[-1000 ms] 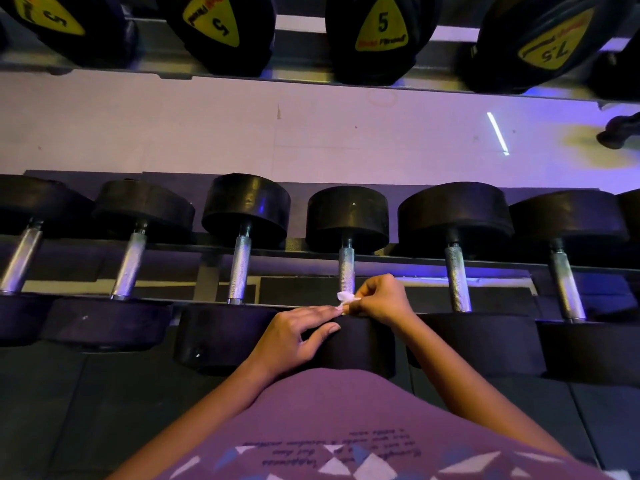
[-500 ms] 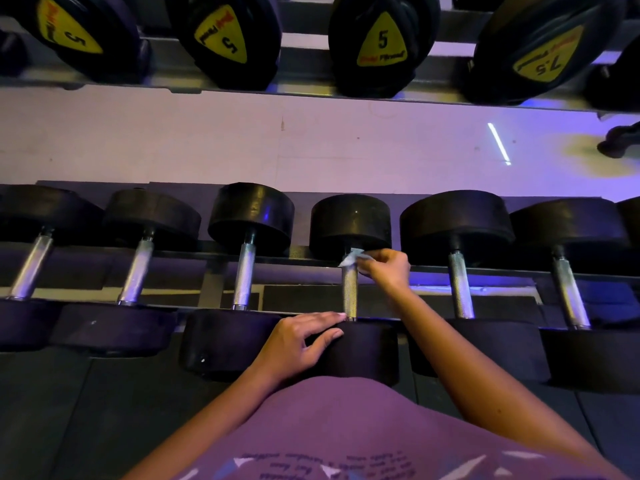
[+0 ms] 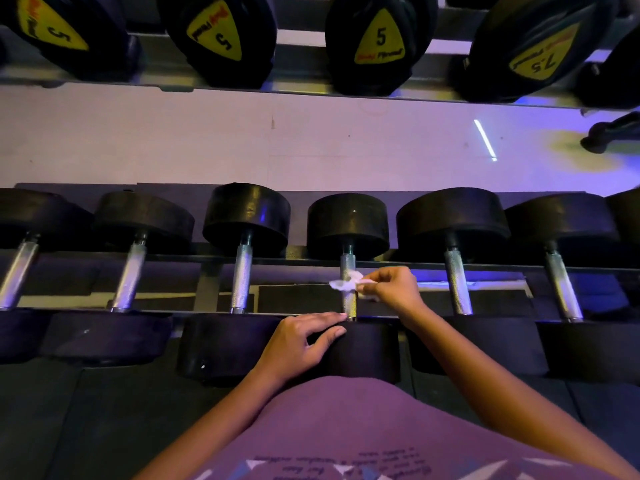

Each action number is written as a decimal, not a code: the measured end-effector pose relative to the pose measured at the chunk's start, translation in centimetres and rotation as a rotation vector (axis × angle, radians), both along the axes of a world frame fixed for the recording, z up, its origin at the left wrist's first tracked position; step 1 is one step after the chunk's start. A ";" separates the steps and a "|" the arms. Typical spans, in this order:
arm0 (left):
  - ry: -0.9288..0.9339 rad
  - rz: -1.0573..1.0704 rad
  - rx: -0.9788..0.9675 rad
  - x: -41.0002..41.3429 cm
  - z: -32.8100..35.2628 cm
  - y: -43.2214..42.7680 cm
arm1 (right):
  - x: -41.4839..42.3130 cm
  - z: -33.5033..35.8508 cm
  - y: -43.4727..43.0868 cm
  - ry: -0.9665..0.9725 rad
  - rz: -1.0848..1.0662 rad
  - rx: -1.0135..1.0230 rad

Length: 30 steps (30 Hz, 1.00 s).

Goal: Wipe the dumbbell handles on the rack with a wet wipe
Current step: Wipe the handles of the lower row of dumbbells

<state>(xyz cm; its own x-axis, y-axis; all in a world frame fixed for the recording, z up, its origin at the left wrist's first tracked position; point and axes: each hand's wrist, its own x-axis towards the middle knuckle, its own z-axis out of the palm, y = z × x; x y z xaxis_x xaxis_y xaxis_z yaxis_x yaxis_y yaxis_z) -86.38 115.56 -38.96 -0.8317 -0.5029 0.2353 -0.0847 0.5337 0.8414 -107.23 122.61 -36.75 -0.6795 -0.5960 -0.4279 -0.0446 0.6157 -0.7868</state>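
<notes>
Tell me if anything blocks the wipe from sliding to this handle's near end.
Bare handle runs from the wet wipe, pinched in the right hand, to the near end. Only fingertips of the left hand sit beside that end, on the dumbbell head.

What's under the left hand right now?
The left hand rests its fingers on the near black round rubber dumbbell head; its palm covers where that meets the neighbouring head.

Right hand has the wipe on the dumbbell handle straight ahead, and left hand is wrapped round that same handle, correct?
Not quite. The right hand does pinch the wipe against that handle, but the left hand is not wrapped round it: in the head view it rests, fingers straight, on the dumbbell's near black head.
</notes>
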 end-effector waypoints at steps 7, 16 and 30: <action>-0.042 0.005 0.070 0.0 0.0 -0.2 | -0.1 0.8 -3.7 0.145 -0.031 -0.024; -0.073 0.000 0.124 -0.3 -0.3 -0.5 | 2.9 0.4 1.1 0.156 0.145 0.132; -0.225 0.034 0.286 -0.6 0.6 -0.9 | 3.9 0.7 1.6 0.116 -0.022 0.122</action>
<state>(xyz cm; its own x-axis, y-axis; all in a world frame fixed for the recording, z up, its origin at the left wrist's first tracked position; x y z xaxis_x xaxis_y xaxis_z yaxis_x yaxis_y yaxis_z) -86.99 114.69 -38.33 -0.8285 -0.5499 -0.1056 -0.2980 0.2734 0.9146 -103.37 124.20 -36.02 -0.7408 -0.5289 -0.4141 -0.1164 0.7082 -0.6964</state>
